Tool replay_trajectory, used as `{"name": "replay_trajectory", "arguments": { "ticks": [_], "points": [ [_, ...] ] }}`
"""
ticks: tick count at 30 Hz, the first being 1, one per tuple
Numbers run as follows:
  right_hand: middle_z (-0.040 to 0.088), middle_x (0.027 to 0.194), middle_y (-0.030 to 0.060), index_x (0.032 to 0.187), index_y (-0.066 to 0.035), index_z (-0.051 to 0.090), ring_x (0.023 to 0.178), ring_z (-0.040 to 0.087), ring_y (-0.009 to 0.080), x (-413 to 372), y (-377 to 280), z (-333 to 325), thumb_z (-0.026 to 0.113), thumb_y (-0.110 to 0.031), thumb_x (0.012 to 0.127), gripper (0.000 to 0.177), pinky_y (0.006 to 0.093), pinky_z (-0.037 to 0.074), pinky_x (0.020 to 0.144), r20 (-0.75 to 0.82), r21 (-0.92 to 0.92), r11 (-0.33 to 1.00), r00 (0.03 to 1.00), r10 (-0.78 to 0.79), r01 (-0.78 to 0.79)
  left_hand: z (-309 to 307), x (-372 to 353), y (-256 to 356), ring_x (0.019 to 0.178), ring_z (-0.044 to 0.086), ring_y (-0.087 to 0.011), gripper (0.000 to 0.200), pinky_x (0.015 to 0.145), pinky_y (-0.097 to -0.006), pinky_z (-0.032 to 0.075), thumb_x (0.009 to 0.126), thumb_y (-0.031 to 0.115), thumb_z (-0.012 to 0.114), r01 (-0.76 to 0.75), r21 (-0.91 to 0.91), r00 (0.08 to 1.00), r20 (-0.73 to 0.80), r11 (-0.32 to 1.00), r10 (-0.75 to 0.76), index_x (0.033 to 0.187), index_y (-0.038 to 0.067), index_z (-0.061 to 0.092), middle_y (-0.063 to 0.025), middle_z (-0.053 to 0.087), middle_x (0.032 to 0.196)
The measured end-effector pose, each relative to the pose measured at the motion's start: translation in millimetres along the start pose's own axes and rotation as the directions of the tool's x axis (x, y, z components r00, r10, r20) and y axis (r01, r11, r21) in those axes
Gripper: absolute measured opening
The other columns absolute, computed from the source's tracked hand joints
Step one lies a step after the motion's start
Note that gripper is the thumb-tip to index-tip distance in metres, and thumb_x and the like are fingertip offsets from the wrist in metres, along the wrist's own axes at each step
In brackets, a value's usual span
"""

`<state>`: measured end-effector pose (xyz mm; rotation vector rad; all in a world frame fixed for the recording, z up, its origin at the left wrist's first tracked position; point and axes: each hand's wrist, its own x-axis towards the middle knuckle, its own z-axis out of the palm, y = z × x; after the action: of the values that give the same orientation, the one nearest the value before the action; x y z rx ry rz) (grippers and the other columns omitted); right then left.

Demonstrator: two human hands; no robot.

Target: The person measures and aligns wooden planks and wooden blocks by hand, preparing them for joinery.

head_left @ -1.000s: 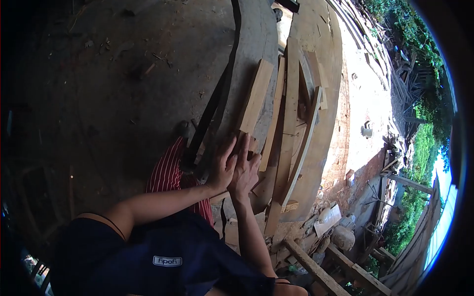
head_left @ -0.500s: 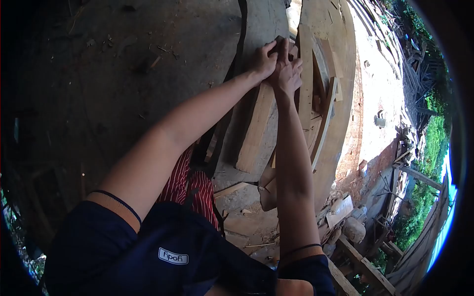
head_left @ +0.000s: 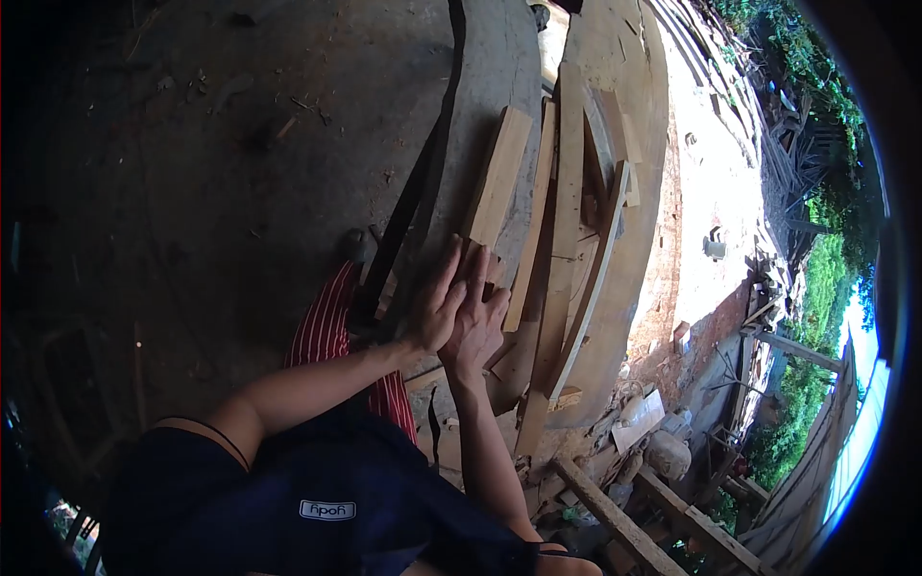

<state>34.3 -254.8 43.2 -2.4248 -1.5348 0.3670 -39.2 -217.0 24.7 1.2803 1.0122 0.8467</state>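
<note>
A pale wooden piece (head_left: 499, 178) lies lengthwise on a thick grey timber slab (head_left: 495, 58). At its near end, my left hand (head_left: 437, 312) and my right hand (head_left: 475, 331) are side by side and touching, fingers pointing away from me. Both are closed on a reddish-brown wooden tool (head_left: 494, 270), which shows only in small parts between and beside the fingers. Its full shape is hidden beneath them.
Narrow wooden strips (head_left: 567, 211) lie to the right, along a wide curved plank (head_left: 629, 115). Striped red trousers (head_left: 322, 317) show below the slab's left side. Beams (head_left: 615, 514) and rubble stand at the lower right.
Both hands and the tool have moved from the far end of the pale piece back toward my body. The pale piece's upper part is now uncovered, and my arms are more bent.
</note>
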Motion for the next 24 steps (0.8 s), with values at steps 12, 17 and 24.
{"name": "replay_trajectory", "arguments": {
  "ticks": [12, 17, 24],
  "points": [
    [0.048, 0.103, 0.0184, 0.150, -0.031, 0.024, 0.093, 0.056, 0.0371, 221.8, -20.7, -8.6, 0.065, -0.036, 0.080, 0.082, 0.0434, 0.050, 0.071, -0.143, -0.088, 0.990, 0.982, -0.122, 0.111, 5.7, 234.7, 2.1, 0.141, 0.028, -0.0230, 0.053, 0.114, -0.0319, 0.023, 0.097, 0.009, 0.041, -0.125, -0.307, 0.992, -0.054, 0.943, 0.114, 0.147, -0.004, 0.025, -0.0184, 0.029, 0.152],
    [0.046, 0.108, 0.0199, 0.149, -0.034, 0.024, 0.099, 0.054, 0.0388, 233.9, -21.6, -5.2, 0.065, -0.040, 0.080, 0.080, 0.0453, 0.049, 0.073, -0.178, -0.086, 0.992, 0.979, -0.104, 0.090, 3.5, 242.9, 5.9, 0.135, 0.037, -0.0201, 0.052, 0.109, -0.0289, 0.031, 0.096, 0.008, 0.041, -0.127, -0.214, 0.992, -0.023, 0.969, 0.125, 0.146, -0.004, 0.028, -0.0183, 0.036, 0.149],
    [0.044, 0.103, 0.0204, 0.151, -0.029, 0.024, 0.096, 0.050, 0.0388, 81.3, 0.7, -7.9, 0.053, -0.037, 0.089, 0.069, 0.0466, 0.047, 0.073, -0.056, 0.072, 0.995, 0.996, -0.063, 0.067, 7.8, 85.9, -14.8, 0.128, 0.045, -0.0146, 0.050, 0.102, -0.0259, 0.035, 0.095, 0.005, 0.042, -0.171, -0.034, 0.982, -0.086, 0.985, 0.167, 0.144, 0.000, 0.034, -0.0163, 0.043, 0.146]
  ]
}}
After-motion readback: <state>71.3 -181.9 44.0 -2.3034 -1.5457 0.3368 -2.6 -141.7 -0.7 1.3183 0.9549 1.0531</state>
